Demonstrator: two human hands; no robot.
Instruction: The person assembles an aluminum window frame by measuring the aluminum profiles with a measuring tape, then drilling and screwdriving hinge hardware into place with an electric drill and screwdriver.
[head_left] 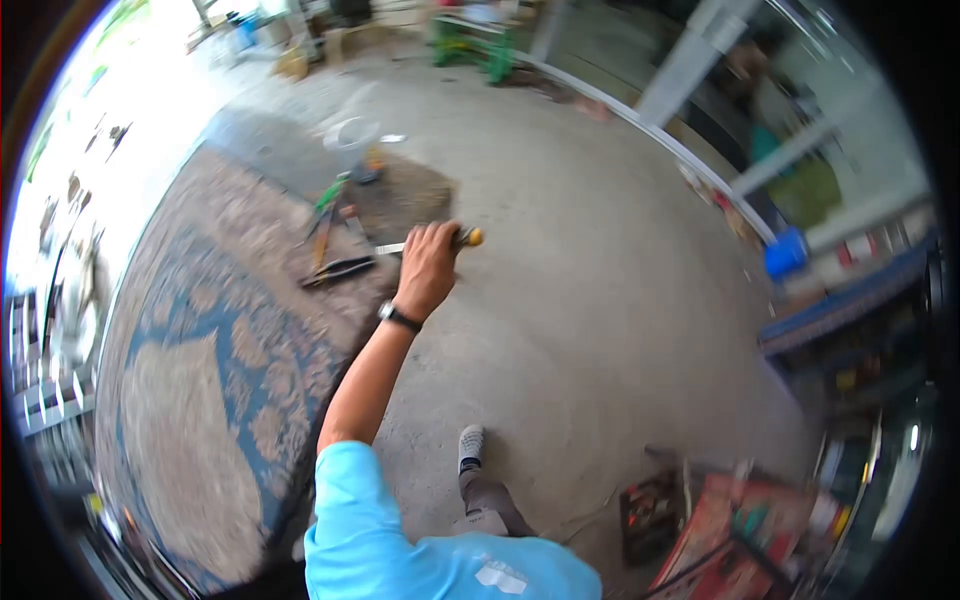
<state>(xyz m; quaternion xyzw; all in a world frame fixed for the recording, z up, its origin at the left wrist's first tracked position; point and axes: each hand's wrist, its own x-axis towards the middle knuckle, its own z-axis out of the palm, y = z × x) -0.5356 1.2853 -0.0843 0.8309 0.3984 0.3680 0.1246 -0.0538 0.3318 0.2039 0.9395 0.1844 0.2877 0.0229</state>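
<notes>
My left hand (428, 265), with a dark watch at its wrist, is closed around a hand tool (470, 237). The tool's dark handle has a yellow end sticking out on the right, and a flat metal piece shows left of the fingers. The hand is over the edge of a low platform covered with a worn blue and brown patterned carpet (280, 365). Just left of the hand, black-handled pliers (340, 271) lie on the carpet, near a green-handled tool (330, 195) and an orange one (322, 240). My right hand is out of view.
A whitish container (352, 135) stands at the platform's far end. Beyond are a green stool (475, 45) and glass doors with a blue object (786, 254) beside them. At the lower right are a red surface (715, 530) and a dark tray of items (652, 515).
</notes>
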